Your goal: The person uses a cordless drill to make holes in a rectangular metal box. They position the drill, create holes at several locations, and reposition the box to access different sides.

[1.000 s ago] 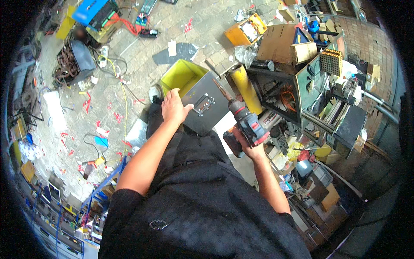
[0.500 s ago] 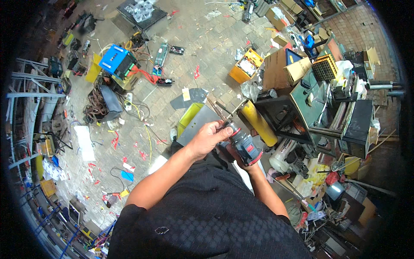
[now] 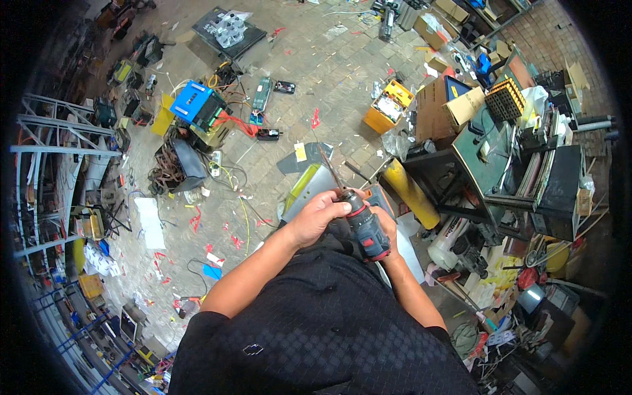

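A dark cordless drill [image 3: 370,238] with red trim is held in front of my body, pointing away from me. My left hand [image 3: 313,220] closes its thumb and fingers on the front end, around the chuck. From there a long thin bit [image 3: 330,162] sticks out over the floor. My right hand [image 3: 389,230] wraps the drill's right side; its lower fingers and the grip are hidden beneath the tool. Below the hands are a grey and yellow-green panel-like piece [image 3: 309,187] and a yellow cylinder [image 3: 409,193] just to the right.
An orange toolbox [image 3: 387,108] stands ahead, with a cardboard box [image 3: 431,105] beside it. On the right is a cluttered metal-framed bench [image 3: 480,141]. A blue-topped unit [image 3: 197,103] with cables sits left ahead. A metal rack [image 3: 62,146] lines the far left; red scraps litter the floor.
The drill has turned a little, its rear end swinging toward my body. My right hand now shows more along its right side. The whole view has shifted slightly.
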The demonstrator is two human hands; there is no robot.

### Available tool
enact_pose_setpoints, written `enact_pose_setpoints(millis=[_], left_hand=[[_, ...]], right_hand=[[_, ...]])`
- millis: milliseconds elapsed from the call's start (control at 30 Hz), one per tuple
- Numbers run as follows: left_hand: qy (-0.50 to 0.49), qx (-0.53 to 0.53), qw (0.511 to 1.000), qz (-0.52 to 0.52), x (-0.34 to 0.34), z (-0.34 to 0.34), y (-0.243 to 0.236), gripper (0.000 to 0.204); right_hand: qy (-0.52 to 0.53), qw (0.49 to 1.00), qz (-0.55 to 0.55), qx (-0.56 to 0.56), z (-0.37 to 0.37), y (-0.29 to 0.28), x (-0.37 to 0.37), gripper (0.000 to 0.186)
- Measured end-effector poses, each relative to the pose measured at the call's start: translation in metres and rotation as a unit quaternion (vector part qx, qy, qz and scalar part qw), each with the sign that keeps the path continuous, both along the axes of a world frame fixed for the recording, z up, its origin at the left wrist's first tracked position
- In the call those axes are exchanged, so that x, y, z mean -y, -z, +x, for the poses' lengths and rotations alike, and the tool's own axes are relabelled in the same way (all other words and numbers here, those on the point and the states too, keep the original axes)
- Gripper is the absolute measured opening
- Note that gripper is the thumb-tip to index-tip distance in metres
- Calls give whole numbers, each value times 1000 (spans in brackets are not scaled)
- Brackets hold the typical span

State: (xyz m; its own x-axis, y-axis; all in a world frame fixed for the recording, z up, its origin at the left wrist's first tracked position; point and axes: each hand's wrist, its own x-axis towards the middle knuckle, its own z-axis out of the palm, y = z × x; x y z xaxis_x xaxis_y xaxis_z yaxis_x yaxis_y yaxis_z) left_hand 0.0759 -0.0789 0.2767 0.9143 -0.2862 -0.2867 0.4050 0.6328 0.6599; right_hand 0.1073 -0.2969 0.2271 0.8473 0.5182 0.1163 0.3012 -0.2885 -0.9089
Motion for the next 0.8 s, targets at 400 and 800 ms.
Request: enact_pose_setpoints(millis=[400,800], left_hand=[[13,-5,1000,8,2,3,-2,47],[-17,-14,997,77,8,7,7,38]], right_hand=[[16,1000,-1,-20,-2,-13,0,29],[30,994,49,-95,-10,-3,-5,27]])
